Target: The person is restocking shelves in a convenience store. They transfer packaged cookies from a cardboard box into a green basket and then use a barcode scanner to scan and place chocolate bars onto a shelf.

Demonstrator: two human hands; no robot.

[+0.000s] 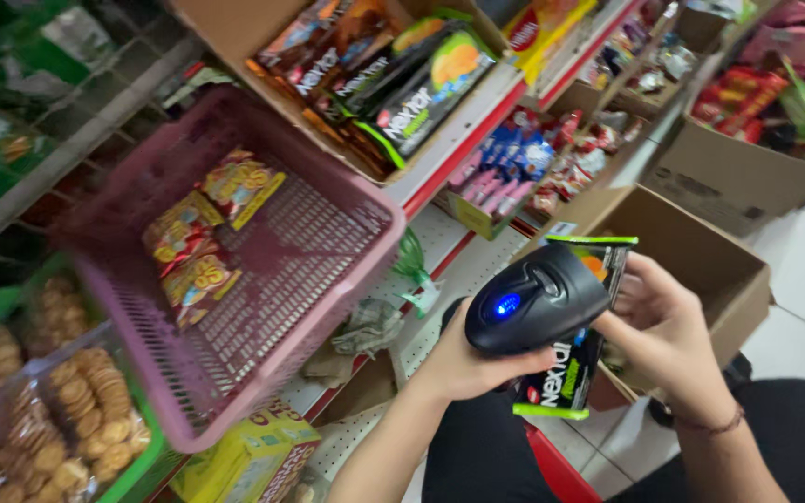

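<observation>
My left hand [463,363] grips a black handheld barcode scanner [535,300] with a blue light glowing on top. Right behind the scanner, my right hand [663,326] holds a black and green biscuit packet [575,373] upright, partly hidden by the scanner head. Both hands are in front of a shop shelf, above my dark trousers. More packets of the same kind [421,88] lie in an open cardboard box on the shelf above.
A pink plastic basket [337,251] holds a few yellow and red snack packs. A green basket [132,456] of round biscuits sits lower left. An open cardboard box [701,270] stands on the tiled floor to the right. A yellow box [244,456] lies on the bottom shelf.
</observation>
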